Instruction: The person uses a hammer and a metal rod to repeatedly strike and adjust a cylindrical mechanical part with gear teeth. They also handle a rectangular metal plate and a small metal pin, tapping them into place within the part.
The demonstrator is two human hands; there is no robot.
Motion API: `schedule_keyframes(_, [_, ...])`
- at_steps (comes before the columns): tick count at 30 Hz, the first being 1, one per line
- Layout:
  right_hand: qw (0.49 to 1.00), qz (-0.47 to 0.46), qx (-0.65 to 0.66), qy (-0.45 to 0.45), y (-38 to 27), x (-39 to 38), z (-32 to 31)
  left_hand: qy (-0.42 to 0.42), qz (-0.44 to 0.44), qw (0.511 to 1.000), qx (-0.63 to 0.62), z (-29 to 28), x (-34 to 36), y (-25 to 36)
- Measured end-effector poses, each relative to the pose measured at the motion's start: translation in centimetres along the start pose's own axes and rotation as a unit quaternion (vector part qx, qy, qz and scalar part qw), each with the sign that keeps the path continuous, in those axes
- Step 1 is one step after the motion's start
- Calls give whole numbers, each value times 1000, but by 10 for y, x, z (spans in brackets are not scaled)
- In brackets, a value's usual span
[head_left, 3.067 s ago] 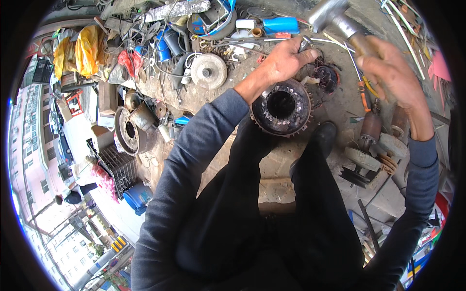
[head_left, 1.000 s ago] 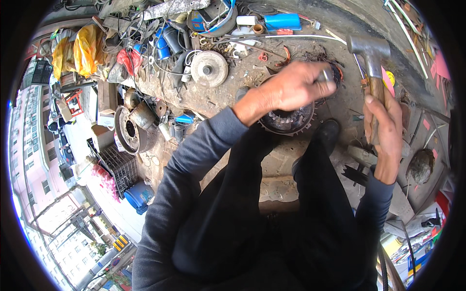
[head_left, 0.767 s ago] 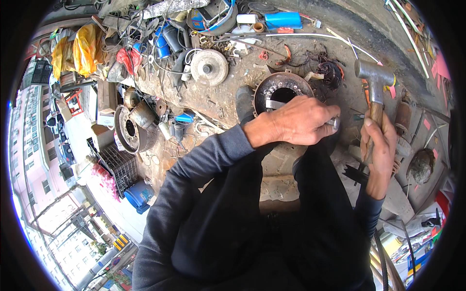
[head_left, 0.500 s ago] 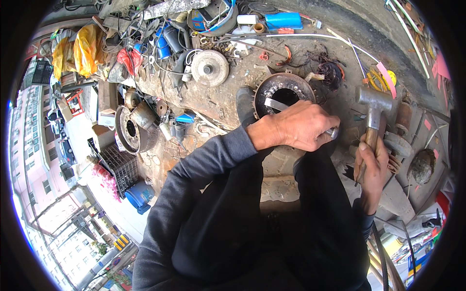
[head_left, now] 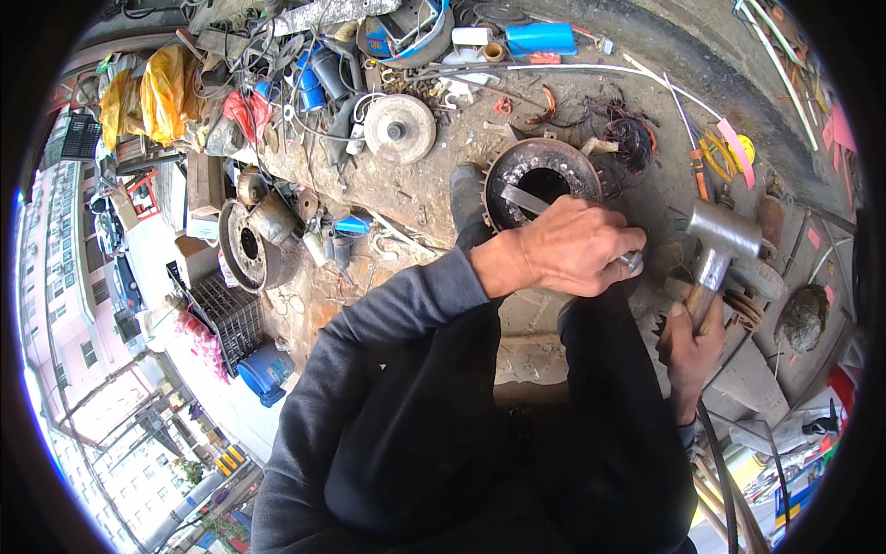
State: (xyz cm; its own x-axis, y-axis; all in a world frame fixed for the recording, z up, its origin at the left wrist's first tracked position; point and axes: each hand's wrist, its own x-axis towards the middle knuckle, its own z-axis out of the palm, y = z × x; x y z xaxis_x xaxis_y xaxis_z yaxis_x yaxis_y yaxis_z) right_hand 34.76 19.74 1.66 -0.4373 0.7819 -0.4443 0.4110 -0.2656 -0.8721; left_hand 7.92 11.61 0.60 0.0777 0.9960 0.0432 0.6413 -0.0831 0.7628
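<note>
A round, rusty metal motor housing [head_left: 500, 171] with a dark hole in its middle sits on the ground in front of me. My left hand [head_left: 574, 247] is closed in a fist around a steel chisel [head_left: 524, 199]. Its flat blade lies across the housing's opening, and its blunt end sticks out past my fingers on the right. In my right hand [head_left: 692, 349] is a hammer [head_left: 724, 231], gripped by its wooden handle. The heavy metal head is raised to the right of the chisel, apart from it.
Copper wire scraps [head_left: 628, 138] lie beyond the housing. A round grey metal disc [head_left: 399, 129] rests farther left, near tangled cables and tools. Another rusty housing [head_left: 242, 245] stands at the left beside a black crate [head_left: 226, 319]. Orange-handled pliers [head_left: 699, 175] lie beyond the hammer.
The hammer and my right hand have moved toward me, and the hammer head has shifted slightly right. My left hand has barely moved, with the chisel still over the housing.
</note>
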Motion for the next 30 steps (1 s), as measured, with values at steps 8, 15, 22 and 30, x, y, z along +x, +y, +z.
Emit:
schedule_keyframes(8, [999, 14, 46, -23, 6, -2, 5, 55, 38, 997, 23, 15, -2, -2])
schedule_keyframes(15, [999, -26, 23, 16, 18, -8, 3, 113, 32, 992, 43, 26, -11, -5])
schedule_keyframes(22, [989, -143, -33, -15, 31, -22, -6, 112, 53, 991, 46, 29, -15, -9])
schedule_keyframes(30, [906, -256, -336, -34, 78, -30, -20, 106, 74, 991, 36, 30, -19, -11])
